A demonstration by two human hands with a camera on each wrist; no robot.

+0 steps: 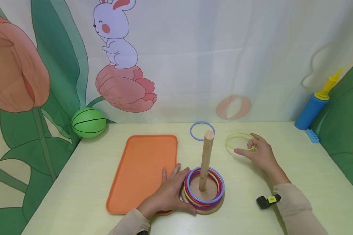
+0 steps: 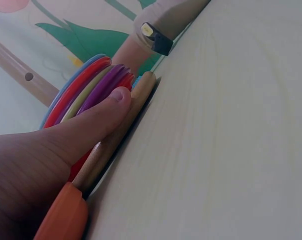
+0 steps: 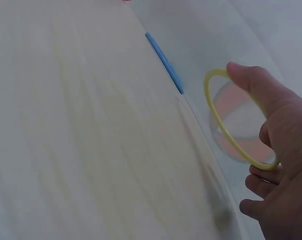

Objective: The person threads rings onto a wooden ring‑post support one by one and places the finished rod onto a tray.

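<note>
My right hand [image 1: 260, 153] pinches a thin yellow ring [image 3: 218, 120], which is tilted and raised off the table. My left hand [image 1: 170, 192] rests against the left side of a wooden ring stand with a round base [image 1: 206, 211] and an upright post [image 1: 207, 156]. Its thumb [image 2: 103, 112] lies straight along the edge of the base and the lower rings; the other fingers are spread. Several stacked rings [image 2: 96, 90], blue, red, purple and yellowish, circle the post at the bottom. Behind the stand, a blue ring [image 1: 202, 122] lies flat on the table.
An orange tray [image 1: 148, 163] lies left of the stand, partly under my left hand. A green ball [image 1: 89, 122] sits at the back left corner. At the back right stand a blue and yellow pump [image 1: 313, 107] and a small blue block [image 1: 312, 136]. A printed curtain [image 1: 176, 65] hangs behind.
</note>
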